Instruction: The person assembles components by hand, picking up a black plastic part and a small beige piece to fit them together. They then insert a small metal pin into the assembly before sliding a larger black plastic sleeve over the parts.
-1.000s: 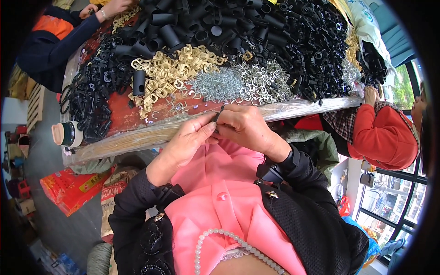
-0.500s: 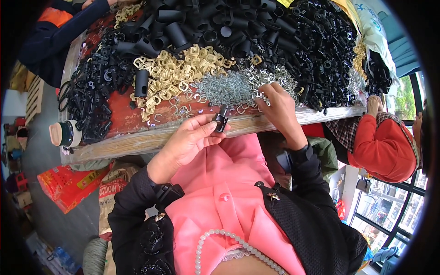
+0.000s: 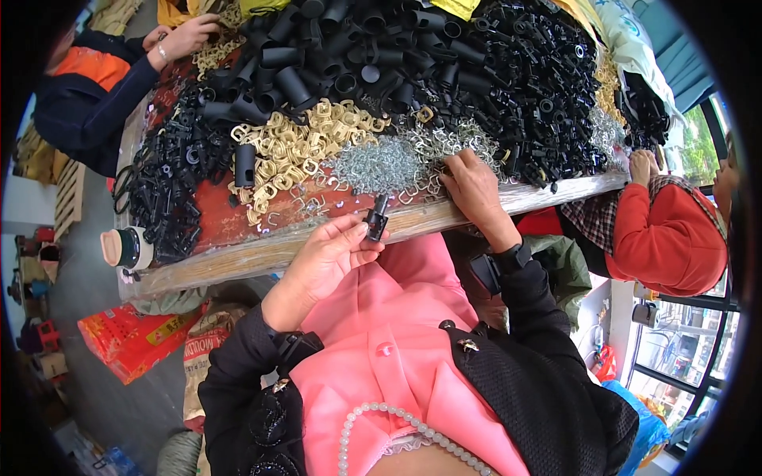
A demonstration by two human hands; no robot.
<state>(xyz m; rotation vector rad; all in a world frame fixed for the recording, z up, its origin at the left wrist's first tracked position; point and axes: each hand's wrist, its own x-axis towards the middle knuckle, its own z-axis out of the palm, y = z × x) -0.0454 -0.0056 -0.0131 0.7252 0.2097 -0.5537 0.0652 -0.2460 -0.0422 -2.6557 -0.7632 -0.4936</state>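
Note:
My left hand (image 3: 337,252) pinches a small black plastic part (image 3: 376,220) with a narrow stem, holding it upright over the table's front edge. My right hand (image 3: 475,189) has its fingers bent down at the near side of a heap of silver metal clips (image 3: 460,140). Its fingertips are drawn together, and whatever they grip is hidden. Left of that heap lies a mound of tiny silver pins or screws (image 3: 373,165). Further left, cream-coloured ring-like pieces (image 3: 298,143) are piled beside a black tube with a hole (image 3: 244,164).
Black tubes (image 3: 295,86) fill the far middle of the red table, and small black parts (image 3: 536,87) cover its right. A round container (image 3: 127,247) stands at the left corner. A co-worker's hand (image 3: 194,37) works at far left; another person in a red sleeve (image 3: 667,242) sits right.
My right hand has shifted slightly left and down, still at the clips. My left hand keeps the black part, slightly lower. The far-left co-worker's hands have come into view.

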